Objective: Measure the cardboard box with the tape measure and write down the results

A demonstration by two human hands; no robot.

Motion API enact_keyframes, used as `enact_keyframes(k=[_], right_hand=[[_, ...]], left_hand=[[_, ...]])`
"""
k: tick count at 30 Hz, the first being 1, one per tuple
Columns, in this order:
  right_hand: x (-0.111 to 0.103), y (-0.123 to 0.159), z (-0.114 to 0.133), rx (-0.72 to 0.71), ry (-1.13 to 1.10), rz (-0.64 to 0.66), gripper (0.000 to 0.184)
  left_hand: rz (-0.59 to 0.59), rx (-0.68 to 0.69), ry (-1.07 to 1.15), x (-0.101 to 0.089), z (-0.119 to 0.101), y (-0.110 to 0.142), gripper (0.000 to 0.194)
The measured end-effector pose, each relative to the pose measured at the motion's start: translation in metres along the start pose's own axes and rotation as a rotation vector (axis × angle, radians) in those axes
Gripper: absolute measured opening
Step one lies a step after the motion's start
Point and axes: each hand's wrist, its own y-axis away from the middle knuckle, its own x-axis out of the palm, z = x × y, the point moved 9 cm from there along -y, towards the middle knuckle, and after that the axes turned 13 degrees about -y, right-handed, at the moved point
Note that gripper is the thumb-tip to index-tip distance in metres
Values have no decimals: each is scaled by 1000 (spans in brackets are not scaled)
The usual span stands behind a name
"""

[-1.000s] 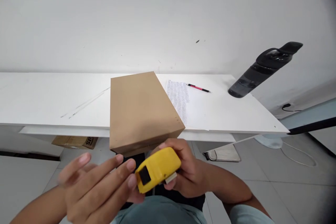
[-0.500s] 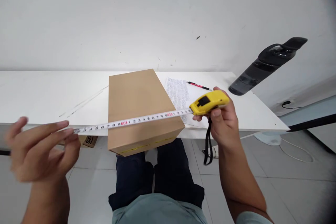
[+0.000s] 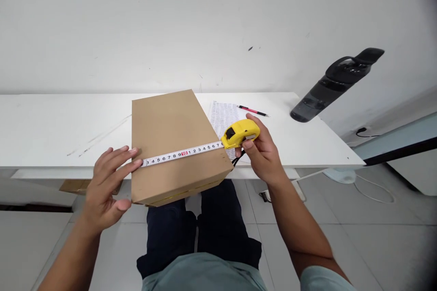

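Note:
A brown cardboard box (image 3: 167, 122) sits on the white table in front of me, its near end over the front edge. My right hand (image 3: 265, 160) grips a yellow tape measure (image 3: 243, 132) by its case at the box's right edge, the black strap partly hidden below. Its white blade (image 3: 170, 157) lies straight across the box's top, with a red 10 near the middle. My left hand (image 3: 105, 186) is open at the box's left edge, fingers stretched out and thumb apart. Its fingertips press the blade's end there and hide the tip.
A printed sheet (image 3: 221, 116) and a red and black pen (image 3: 253, 111) lie behind the tape measure. A dark water bottle (image 3: 321, 97) stands near the table's right end. Another cardboard box (image 3: 75, 186) is below the table at left. A wall runs behind.
The blade has come down onto the box top and become shorter. My left hand has moved right to the box's left edge, its fingers opening; my right hand has moved left with the tape measure.

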Motion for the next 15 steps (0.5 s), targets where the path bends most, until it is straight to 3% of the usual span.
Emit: enact_keyframes(k=[5, 9, 12, 15], right_hand=[[-2, -5, -2, -8, 29, 0, 61], [4, -18, -5, -10, 2, 18, 62], [16, -43, -12, -14, -9, 33, 62], [31, -77, -23, -26, -70, 50, 62]], left_hand=[[7, -10, -37, 6, -8, 4, 82], [-80, -123, -56, 5, 1, -1, 66], [-139, -285, -46, 12, 35, -14, 45], [-149, -460, 75, 25, 90, -35, 29]])
